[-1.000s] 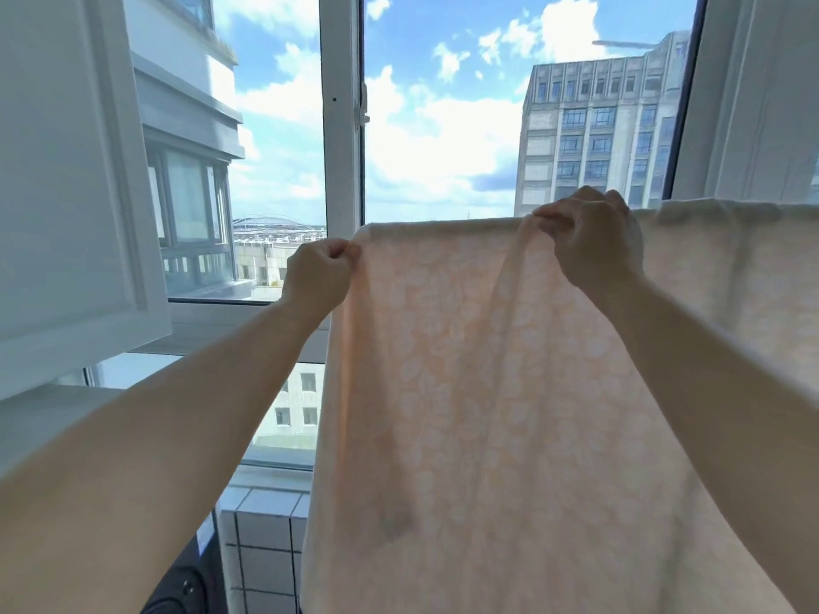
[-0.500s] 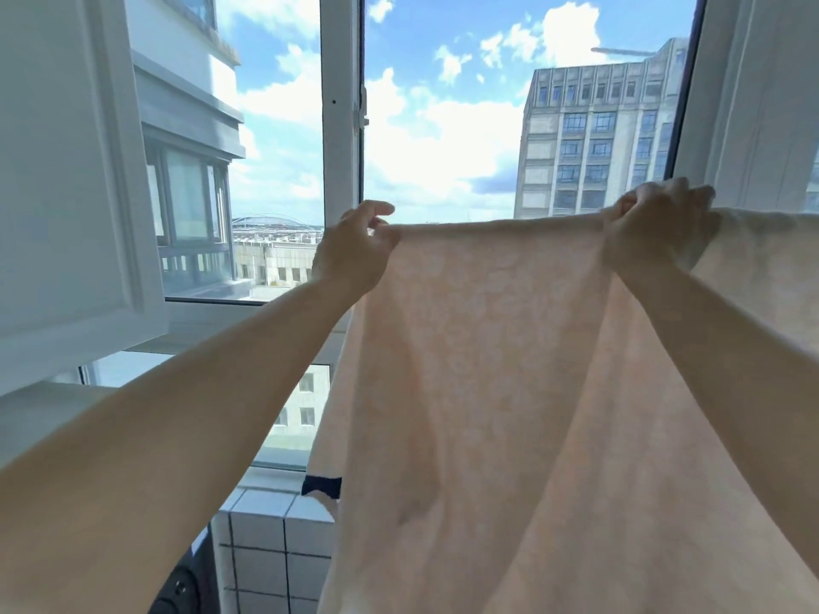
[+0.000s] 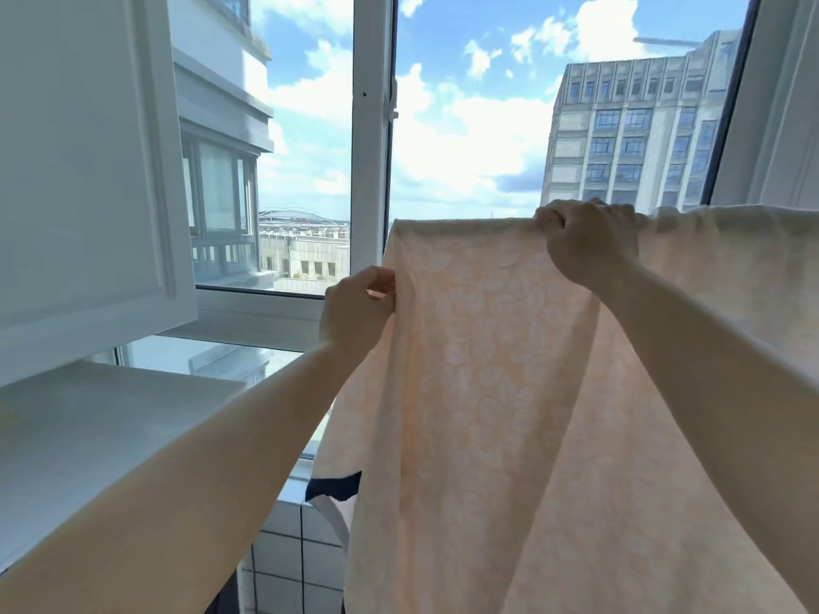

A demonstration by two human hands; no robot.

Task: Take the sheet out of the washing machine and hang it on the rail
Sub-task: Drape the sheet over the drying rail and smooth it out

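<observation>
A peach patterned sheet (image 3: 487, 370) hangs before the window (image 3: 368, 170), its top fold level, apparently over a hidden rail. The right hand (image 3: 585, 241) grips that top fold; the left hand (image 3: 354, 308) pinches the sheet's left edge lower down. A hard downward tug could drag it off. Half a second ago the left hand held the top corner.

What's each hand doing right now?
Left hand: pinching the sheet at its left side edge.
Right hand: gripping the sheet's top edge.
</observation>
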